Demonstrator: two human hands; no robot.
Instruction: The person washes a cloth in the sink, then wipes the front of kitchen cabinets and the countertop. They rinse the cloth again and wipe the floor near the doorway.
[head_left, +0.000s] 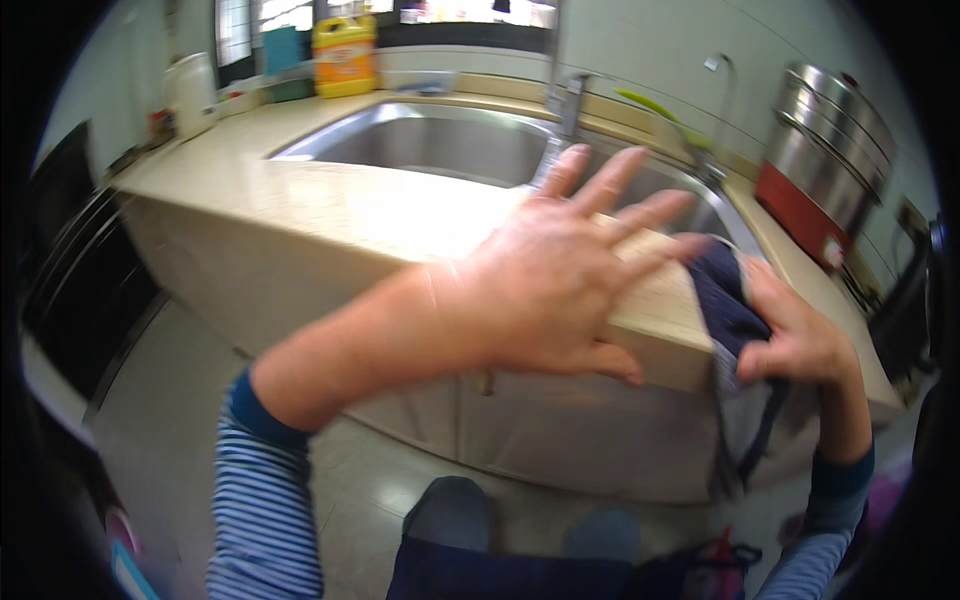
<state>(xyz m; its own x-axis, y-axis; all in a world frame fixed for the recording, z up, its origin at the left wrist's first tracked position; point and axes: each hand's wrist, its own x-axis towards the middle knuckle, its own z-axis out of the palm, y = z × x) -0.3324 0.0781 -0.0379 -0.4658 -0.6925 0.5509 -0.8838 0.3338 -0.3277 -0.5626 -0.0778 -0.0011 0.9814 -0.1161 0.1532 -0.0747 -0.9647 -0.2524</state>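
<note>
My left hand is raised in front of the pale countertop, its fingers spread with nothing between them. To the right, my right hand is at a dark blue cloth draped over the counter's front corner beside the sink. The thumb and a finger of that hand lie along the cloth's edge; blur hides whether they pinch it. A grey part of the cloth hangs below the counter edge. Behind my left hand is the double stainless steel sink with its faucet.
A stainless steel steamer pot with a red base stands on the right counter. A yellow jug and a white bottle stand at the back left. A green-handled utensil leans by the sink. Cabinet doors are below the counter.
</note>
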